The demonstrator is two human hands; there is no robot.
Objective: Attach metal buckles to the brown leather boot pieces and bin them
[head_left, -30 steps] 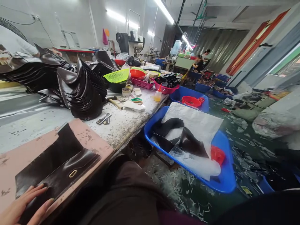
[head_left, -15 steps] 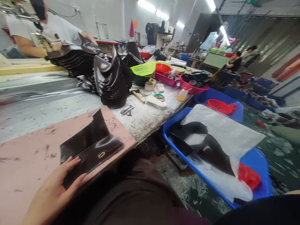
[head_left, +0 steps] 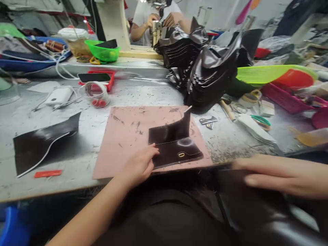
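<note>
A dark brown folded leather piece (head_left: pixel 175 145) with a small gold oval ring lies on a pink board (head_left: pixel 133 135) at the table's near edge. My left hand (head_left: pixel 139 165) rests on its left end, fingers curled down onto the leather. My right hand (head_left: pixel 276 174) comes in from the right, blurred, fingers stretched flat over a large dark leather sheet (head_left: pixel 256 208) above my lap. Whether that hand grips the sheet is unclear.
A tall stack of dark leather pieces (head_left: pixel 202 65) stands behind the board. A loose leather piece (head_left: pixel 43 145) lies at left, with a red tag (head_left: pixel 47 173), phone on a red tray (head_left: pixel 96 78) and cables. Baskets and scissors (head_left: pixel 260 121) sit at right. Another person works opposite.
The view has swung left from the blue floor bins to the table. My right hand has come into view with a dark leather sheet under it. My left hand stays on the folded piece.
</note>
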